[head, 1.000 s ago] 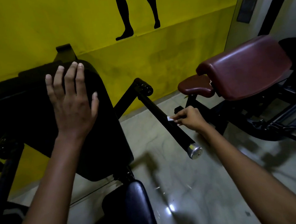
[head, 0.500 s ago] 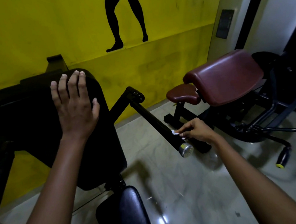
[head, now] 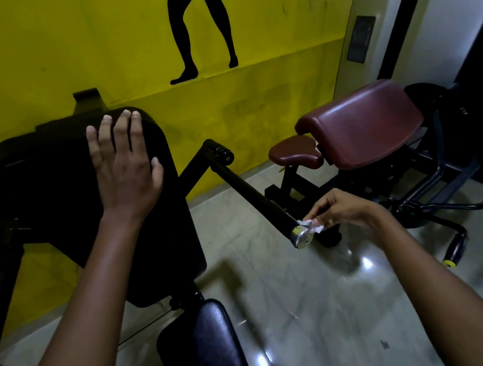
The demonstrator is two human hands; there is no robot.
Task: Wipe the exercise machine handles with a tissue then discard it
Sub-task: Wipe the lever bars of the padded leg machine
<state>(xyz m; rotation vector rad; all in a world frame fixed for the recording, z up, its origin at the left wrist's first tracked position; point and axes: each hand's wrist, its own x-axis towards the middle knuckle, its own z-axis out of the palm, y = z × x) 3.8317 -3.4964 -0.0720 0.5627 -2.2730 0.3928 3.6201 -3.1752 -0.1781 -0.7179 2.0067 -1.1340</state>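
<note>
White tissue (head: 310,225), pinched in the right hand (head: 346,212), sits right of centre at the handle (head: 253,195) by its metal cap (head: 301,236). To wipe well, wrap it round the bar. Further up-left, the left hand (head: 125,167) rests flat on the black pad (head: 66,182).

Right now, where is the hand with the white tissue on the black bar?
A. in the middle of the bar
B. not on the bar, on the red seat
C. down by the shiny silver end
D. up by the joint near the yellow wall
C. The right hand pinches the tissue against the black handle right beside its silver end cap, far from the joint near the wall.
</note>
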